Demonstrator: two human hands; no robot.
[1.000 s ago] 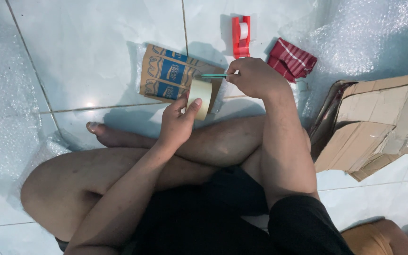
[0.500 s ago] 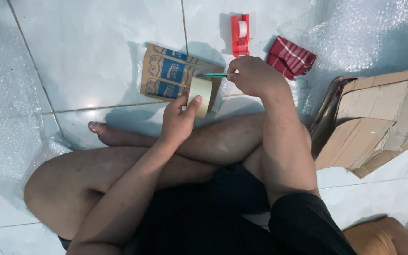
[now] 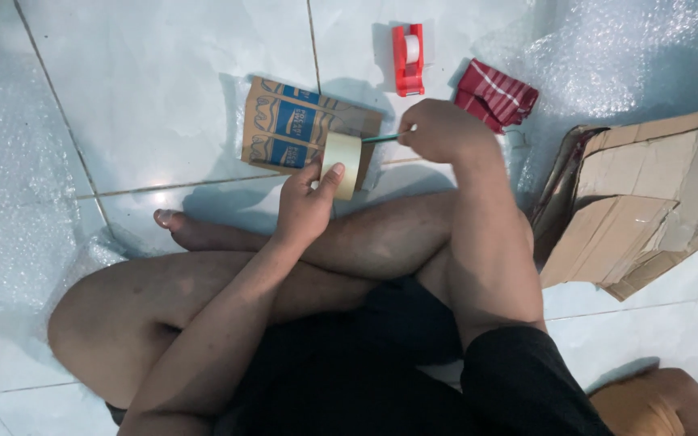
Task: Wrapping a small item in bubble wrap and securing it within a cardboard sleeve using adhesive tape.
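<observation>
At the far left of the frame lies a sheet of bubble wrap [image 3: 10, 202] on the tiled floor [image 3: 163, 81]. Near the centre the left hand [image 3: 304, 206] grips a roll of clear tape [image 3: 342, 165] upright on its edge, thumb on its face, over a flattened printed carton [image 3: 288, 121]. Just to its right the right hand [image 3: 442, 131] is closed on a thin green tool [image 3: 381, 138], its long axis level and pointing left at the roll's rim. Above sit a red tape dispenser [image 3: 408, 58] and red striped cloth [image 3: 496, 93]; folded cardboard [image 3: 648, 202] lies at right.

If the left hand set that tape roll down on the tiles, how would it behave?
The tape roll is round, so on edge it would probably roll across the glossy floor tiles. Laid flat, likely stable. The left hand grips it one-handed, so probably light.
</observation>
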